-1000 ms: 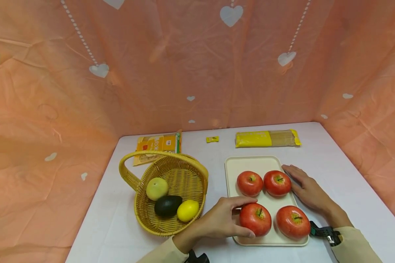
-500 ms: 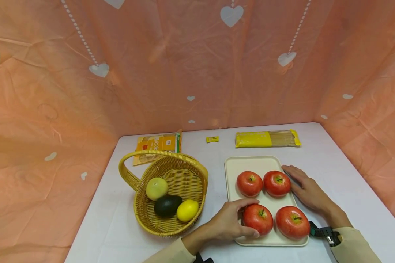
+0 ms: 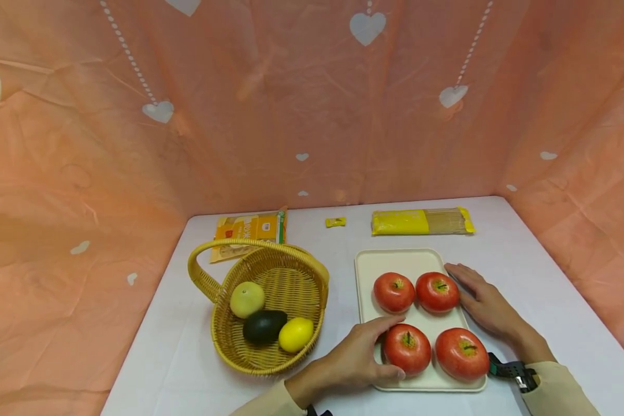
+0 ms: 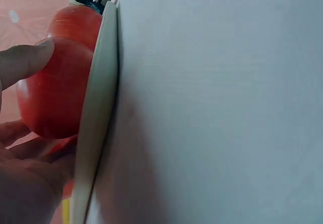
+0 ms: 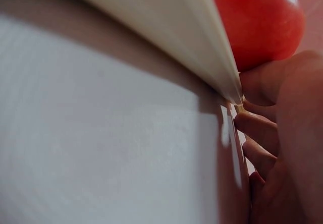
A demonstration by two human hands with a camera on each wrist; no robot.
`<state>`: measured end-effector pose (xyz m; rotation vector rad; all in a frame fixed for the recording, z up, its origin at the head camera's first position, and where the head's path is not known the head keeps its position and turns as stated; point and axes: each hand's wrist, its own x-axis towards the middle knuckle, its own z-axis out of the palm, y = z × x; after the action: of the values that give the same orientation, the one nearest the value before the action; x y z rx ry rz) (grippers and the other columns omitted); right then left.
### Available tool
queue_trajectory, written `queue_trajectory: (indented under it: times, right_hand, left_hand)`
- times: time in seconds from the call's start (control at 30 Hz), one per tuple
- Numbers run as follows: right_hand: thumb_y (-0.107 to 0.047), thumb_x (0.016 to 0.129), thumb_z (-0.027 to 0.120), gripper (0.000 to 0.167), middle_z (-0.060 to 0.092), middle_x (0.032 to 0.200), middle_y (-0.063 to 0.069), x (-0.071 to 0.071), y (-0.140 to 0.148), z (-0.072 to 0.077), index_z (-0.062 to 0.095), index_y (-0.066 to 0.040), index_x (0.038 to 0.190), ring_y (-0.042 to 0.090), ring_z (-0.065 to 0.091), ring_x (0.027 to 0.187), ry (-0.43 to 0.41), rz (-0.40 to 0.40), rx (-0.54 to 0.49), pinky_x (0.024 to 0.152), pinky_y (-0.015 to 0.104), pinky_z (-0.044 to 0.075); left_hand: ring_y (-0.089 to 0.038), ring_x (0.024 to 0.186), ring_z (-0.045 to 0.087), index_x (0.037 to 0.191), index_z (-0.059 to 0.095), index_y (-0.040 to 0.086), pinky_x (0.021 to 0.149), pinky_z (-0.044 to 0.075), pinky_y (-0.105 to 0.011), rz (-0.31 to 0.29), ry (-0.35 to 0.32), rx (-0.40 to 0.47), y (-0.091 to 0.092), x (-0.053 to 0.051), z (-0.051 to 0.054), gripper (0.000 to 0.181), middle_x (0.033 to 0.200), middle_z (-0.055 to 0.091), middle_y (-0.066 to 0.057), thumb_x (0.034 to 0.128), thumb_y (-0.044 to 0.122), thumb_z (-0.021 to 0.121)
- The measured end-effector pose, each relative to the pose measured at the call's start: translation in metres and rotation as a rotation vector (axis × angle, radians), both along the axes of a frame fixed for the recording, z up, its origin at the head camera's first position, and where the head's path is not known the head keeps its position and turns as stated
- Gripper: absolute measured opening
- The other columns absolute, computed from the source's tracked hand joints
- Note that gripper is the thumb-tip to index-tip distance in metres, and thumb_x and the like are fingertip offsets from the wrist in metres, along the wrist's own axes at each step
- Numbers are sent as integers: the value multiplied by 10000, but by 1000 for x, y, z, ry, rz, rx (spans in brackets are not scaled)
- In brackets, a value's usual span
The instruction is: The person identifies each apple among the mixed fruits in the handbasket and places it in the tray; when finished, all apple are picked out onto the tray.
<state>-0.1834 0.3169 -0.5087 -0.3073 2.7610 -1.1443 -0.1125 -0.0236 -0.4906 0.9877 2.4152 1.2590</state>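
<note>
A cream tray (image 3: 397, 259) bears several red apples in two rows. My left hand (image 3: 351, 358) cups the front left apple (image 3: 407, 349) from its left side, thumb at the near side and fingers at the far side. In the left wrist view the thumb lies against that apple (image 4: 55, 90), which sits on the tray. At the tray's right edge rests my right hand (image 3: 491, 306), fingers extended, beside the back right apple (image 3: 438, 293). The right wrist view has its thumb by the tray rim (image 5: 202, 37), just below an apple (image 5: 262, 22). The front right apple (image 3: 461, 354) stands apart from both hands.
Left of the tray stands a wicker basket (image 3: 291, 283) with an arched handle, holding a pale green round fruit (image 3: 247, 300), an avocado (image 3: 265, 327) and a lemon (image 3: 296, 335). Behind lie an orange food bag (image 3: 255, 228), a small yellow packet (image 3: 335, 222) and a noodle pack (image 3: 421, 221).
The front left apple has shifted slightly right on the tray with my left hand, which has since drawn back a little to the left. My right hand stays in place.
</note>
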Motion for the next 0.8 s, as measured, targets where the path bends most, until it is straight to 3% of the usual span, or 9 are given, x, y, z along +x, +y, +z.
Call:
queue_trajectory:
  times: [0.17, 0.37, 0.4, 0.43, 0.5, 0.53, 0.63, 0.73, 0.8]
  right_hand:
    - [-292, 1135, 580, 632, 290, 1757, 296, 0, 0, 2, 383, -95, 1702, 573, 163, 1634, -10, -6, -1, 1213, 858, 203]
    - [-218, 1125, 597, 588, 322, 1740, 308, 2, 4, 2, 438, -72, 1672, 584, 212, 1619, 14, 2, -29, 1224, 838, 221]
    - [-212, 1123, 599, 579, 329, 1739, 305, 2, 5, 3, 450, -75, 1666, 583, 229, 1613, 13, 1, -29, 1234, 818, 231]
    - [-210, 1123, 600, 568, 348, 1732, 301, 3, 7, 4, 466, -80, 1659, 582, 258, 1602, 17, -1, -24, 1296, 717, 264]
    - [-196, 1126, 596, 543, 406, 1708, 289, 4, 11, 8, 489, -78, 1645, 570, 327, 1578, 31, 7, -16, 1332, 450, 343]
    - [-186, 1126, 594, 531, 444, 1685, 288, 4, 13, 11, 500, -73, 1636, 567, 367, 1557, 47, 11, -6, 1309, 422, 380]
    - [-164, 1115, 613, 501, 545, 1603, 294, 1, 20, 26, 541, -63, 1600, 583, 464, 1478, 130, 15, 49, 1243, 472, 469]
    - [-139, 1086, 658, 494, 586, 1541, 323, -2, 27, 51, 574, -58, 1566, 617, 510, 1407, 252, 1, 116, 1055, 805, 448]
    - [-136, 1064, 691, 499, 611, 1519, 308, -3, 31, 69, 597, -80, 1551, 581, 552, 1370, 356, -17, 164, 1183, 600, 500]
  left_hand:
    - [-119, 1333, 647, 1646, 460, 88, 1123, 537, -248, 37, 98, 7, -8, 3, 12, 897, 1599, 605, -63, 893, 225, 928]
    - [-202, 1270, 716, 1525, 598, 60, 1056, 606, -293, 99, 101, 194, -38, 12, 45, 598, 1418, 726, -99, 973, 108, 823]
    - [-185, 1241, 729, 1489, 636, 72, 1042, 614, -300, 121, 114, 222, -46, 14, 51, 544, 1377, 748, -81, 976, 99, 816]
    - [-164, 1210, 740, 1452, 667, 92, 1027, 621, -303, 146, 133, 244, -56, 16, 57, 495, 1344, 764, -56, 979, 92, 810]
    - [-159, 1137, 763, 1390, 710, 96, 988, 641, -333, 194, 208, 288, -77, 18, 68, 425, 1283, 788, -43, 976, 62, 798]
    - [-178, 1120, 771, 1372, 721, 98, 976, 645, -338, 221, 246, 300, -89, 19, 75, 403, 1269, 793, -41, 978, 52, 793]
    - [-213, 1078, 785, 1353, 731, 91, 964, 642, -308, 323, 362, 313, -128, 21, 94, 403, 1253, 797, -49, 965, -6, 784]
    - [-187, 1051, 783, 1335, 740, 54, 978, 616, -233, 412, 498, 315, -166, 21, 118, 433, 1205, 801, -84, 925, -85, 775]
    - [-109, 1045, 767, 1307, 753, 12, 993, 590, -185, 465, 615, 302, -189, 20, 137, 413, 1159, 804, -117, 908, -91, 770]
